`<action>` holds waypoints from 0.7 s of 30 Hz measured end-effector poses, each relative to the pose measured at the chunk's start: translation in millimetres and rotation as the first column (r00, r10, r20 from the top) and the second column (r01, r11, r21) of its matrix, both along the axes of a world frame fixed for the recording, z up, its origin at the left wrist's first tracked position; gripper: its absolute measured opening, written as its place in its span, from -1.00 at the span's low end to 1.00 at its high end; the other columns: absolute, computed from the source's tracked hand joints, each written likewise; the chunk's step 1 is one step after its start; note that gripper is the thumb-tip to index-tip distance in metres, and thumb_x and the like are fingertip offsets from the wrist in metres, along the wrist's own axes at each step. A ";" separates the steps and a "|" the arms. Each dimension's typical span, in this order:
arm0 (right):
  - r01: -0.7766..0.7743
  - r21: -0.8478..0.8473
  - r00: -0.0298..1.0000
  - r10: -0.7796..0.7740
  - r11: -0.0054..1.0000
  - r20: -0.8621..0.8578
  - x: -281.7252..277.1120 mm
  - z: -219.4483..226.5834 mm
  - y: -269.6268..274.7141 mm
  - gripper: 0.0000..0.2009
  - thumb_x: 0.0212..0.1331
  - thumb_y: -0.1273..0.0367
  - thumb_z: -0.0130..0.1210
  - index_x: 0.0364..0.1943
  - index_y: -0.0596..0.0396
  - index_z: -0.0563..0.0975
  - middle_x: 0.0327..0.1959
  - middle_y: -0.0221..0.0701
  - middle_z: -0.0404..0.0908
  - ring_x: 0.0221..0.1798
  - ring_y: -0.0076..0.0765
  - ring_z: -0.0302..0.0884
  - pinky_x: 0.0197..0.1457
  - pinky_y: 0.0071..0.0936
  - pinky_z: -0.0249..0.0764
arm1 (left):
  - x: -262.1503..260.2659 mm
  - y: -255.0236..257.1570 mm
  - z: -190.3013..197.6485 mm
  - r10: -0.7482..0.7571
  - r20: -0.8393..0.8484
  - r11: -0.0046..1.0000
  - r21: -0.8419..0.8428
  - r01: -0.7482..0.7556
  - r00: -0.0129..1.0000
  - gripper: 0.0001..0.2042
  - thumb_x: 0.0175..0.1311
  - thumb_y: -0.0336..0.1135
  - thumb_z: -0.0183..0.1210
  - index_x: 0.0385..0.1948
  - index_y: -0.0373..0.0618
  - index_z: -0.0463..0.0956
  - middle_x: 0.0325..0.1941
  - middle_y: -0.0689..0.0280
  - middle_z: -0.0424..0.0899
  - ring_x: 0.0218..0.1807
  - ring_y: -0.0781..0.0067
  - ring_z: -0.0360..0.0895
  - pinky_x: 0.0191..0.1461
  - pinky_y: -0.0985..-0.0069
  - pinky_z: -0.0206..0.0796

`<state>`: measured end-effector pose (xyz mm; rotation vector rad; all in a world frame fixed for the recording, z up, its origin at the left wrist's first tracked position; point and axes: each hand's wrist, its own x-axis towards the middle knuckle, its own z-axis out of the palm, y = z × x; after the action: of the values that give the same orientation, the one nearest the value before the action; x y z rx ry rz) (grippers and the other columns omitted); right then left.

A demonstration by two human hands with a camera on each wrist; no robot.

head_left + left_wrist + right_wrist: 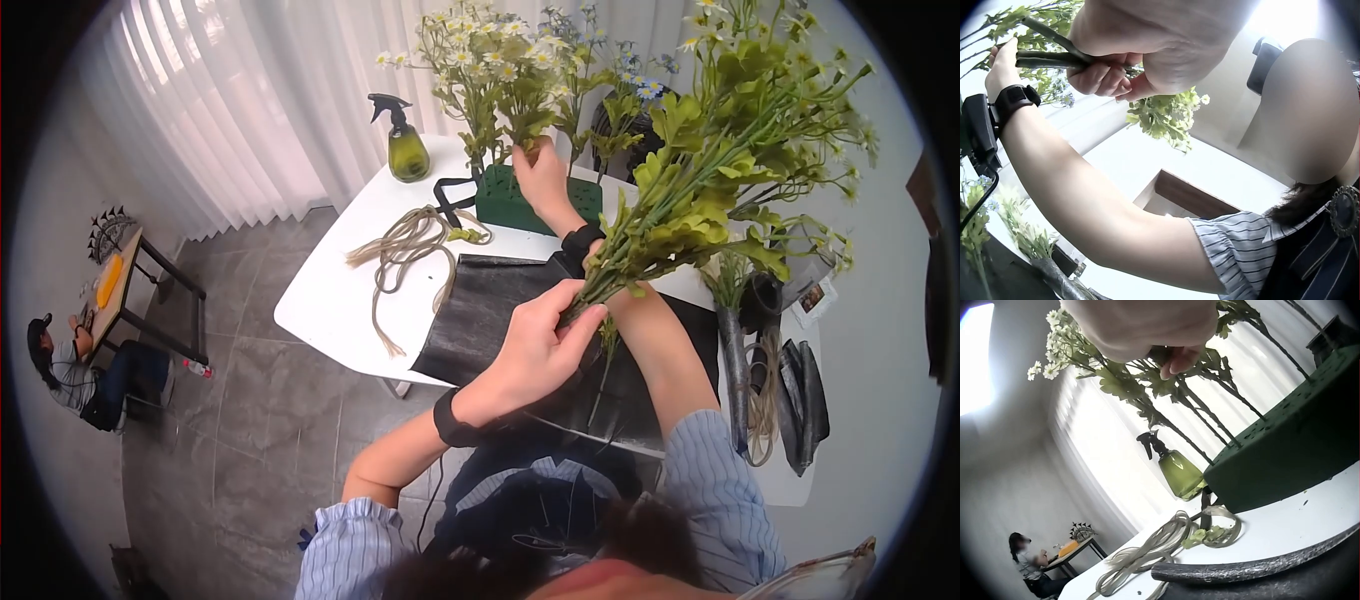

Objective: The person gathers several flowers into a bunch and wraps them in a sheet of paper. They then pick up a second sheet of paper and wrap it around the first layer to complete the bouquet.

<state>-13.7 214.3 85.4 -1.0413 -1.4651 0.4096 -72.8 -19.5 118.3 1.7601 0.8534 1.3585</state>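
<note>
My left hand [525, 350] grips the lower stems of a large bunch of daisies [700, 165], whose leafy tops lean up to the right. The cut stem ends [1047, 59] stick out of the fist in the left wrist view. Behind them my right hand [543, 185] reaches over the green floral foam block [502, 205], its fingers curled about a leafy stem among the white daisies [495, 60]. Several stems stand upright in holes along the foam [1272, 450] in the right wrist view. The bunch passes above my right forearm.
A green spray bottle [408, 150] stands at the back left of the white table [320, 290]. Looped raffia cord [400, 255] and black wrapping sheet [490, 310] lie in front. Wrapped stems [730, 330] and black rolls [800, 400] are at right. Another person [70, 370] sits far left.
</note>
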 end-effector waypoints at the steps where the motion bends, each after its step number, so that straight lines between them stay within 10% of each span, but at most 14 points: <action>1: 0.004 0.028 1.000 -0.005 1.000 0.013 -2.2 0.2 -1.6 -0.69 0.03 0.26 0.08 -0.34 0.28 0.40 -0.54 -0.07 0.52 -0.40 0.06 0.51 -0.28 -0.24 0.38 | -0.1 -0.3 0.1 0.003 -0.005 1.000 0.001 -0.003 1.000 -0.83 0.19 -0.45 0.07 -0.22 -0.32 0.43 -0.57 0.46 0.42 -0.55 0.82 0.18 -0.55 0.77 0.04; 15: 0.062 0.060 0.992 -0.055 0.996 -0.115 -1.0 13.0 -4.3 -0.70 0.11 0.24 0.04 -0.23 0.21 0.43 -0.40 -0.10 0.55 -0.29 0.07 0.48 -0.19 -0.27 0.33 | -5.0 1.8 -5.7 -0.002 0.005 0.999 -0.043 0.003 1.000 -0.85 0.22 -0.45 0.04 -0.23 -0.30 0.44 -0.56 0.47 0.41 -0.54 0.80 0.22 -0.50 0.76 0.06; 18: 0.147 0.218 0.984 -0.121 0.965 -0.128 3.7 40.3 3.0 -0.73 0.07 0.23 0.10 -0.37 0.19 0.45 -0.72 -0.34 0.48 -0.63 -0.40 0.48 -0.50 -0.47 0.31 | -5.3 2.9 -6.3 0.012 0.011 0.999 -0.040 -0.012 1.000 -0.85 0.22 -0.45 0.03 -0.24 -0.30 0.44 -0.57 0.48 0.40 -0.54 0.79 0.21 -0.49 0.75 0.06; 21: 0.293 0.246 0.956 -0.279 0.924 -0.088 27.4 37.5 15.0 -0.75 0.09 0.26 0.08 -0.31 0.18 0.44 -0.60 -0.34 0.49 -0.56 -0.42 0.47 -0.45 -0.47 0.32 | -4.3 3.9 -3.4 0.045 0.019 0.999 -0.027 -0.044 0.999 -0.85 0.23 -0.44 0.02 -0.25 -0.30 0.45 -0.57 0.48 0.39 -0.54 0.79 0.20 -0.48 0.76 0.07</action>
<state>13.8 229.3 122.9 -1.0075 -1.2565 0.0342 -77.0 -15.6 114.9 1.7145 0.9010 1.3848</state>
